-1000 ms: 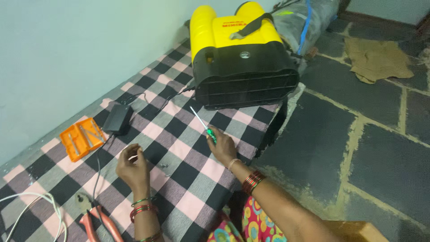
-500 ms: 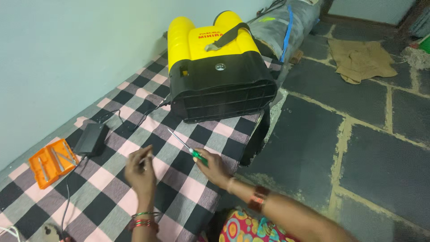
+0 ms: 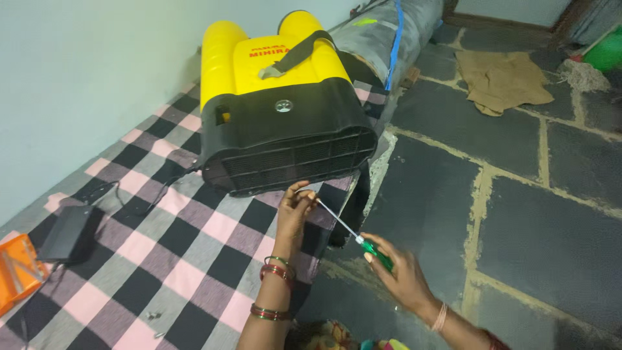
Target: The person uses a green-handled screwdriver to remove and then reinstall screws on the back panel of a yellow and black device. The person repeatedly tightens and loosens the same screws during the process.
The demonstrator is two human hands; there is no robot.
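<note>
A yellow and black backpack sprayer (image 3: 278,110) lies on its side on a checked blanket (image 3: 175,259). My right hand (image 3: 402,275) grips the green handle of a screwdriver (image 3: 353,234). Its metal shaft points up and left toward the sprayer's black base. My left hand (image 3: 295,210) pinches the tip of the shaft just below that black grille. Bangles ring both wrists.
A black adapter box (image 3: 68,232) with a cable lies at the left, and an orange case (image 3: 16,272) sits at the left edge. Small screws (image 3: 154,316) rest on the blanket. Dark stone floor (image 3: 518,220) spreads right, with brown paper (image 3: 502,79) and a grey roll (image 3: 395,32) beyond.
The view has swung right and closer to the sprayer. Both hands moved up to its black base, the screwdriver tip now held at the grille by my left fingers.
</note>
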